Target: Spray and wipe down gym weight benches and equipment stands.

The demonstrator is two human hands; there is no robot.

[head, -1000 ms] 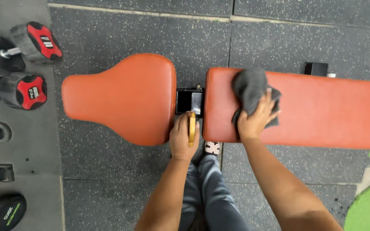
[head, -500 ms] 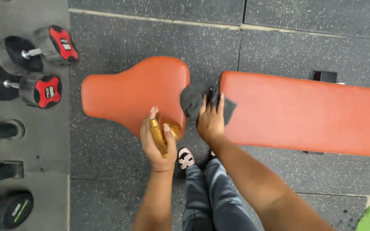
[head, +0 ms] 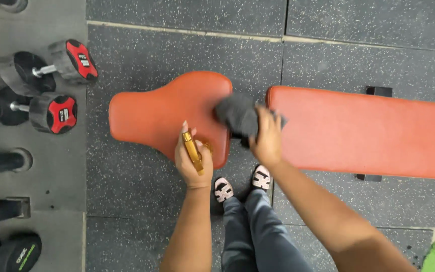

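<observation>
The right hand presses a dark cloth onto the near corner of the orange seat pad, fingers clamped on the bunched fabric right by the gap to the long back pad. The left hand is clenched round a gold spray bottle, held just over the seat's near edge. Judging by where the cloth sits, the seat looks barely begun, with most of its surface not yet wiped; I can't tell whether the back pad is clean.

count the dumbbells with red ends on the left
2. The upper red-ended dumbbell lies near the top left; the lower red-ended dumbbell lies just below it. A black dumbbell sits bottom left, and others may be cut off by the frame edge.
</observation>
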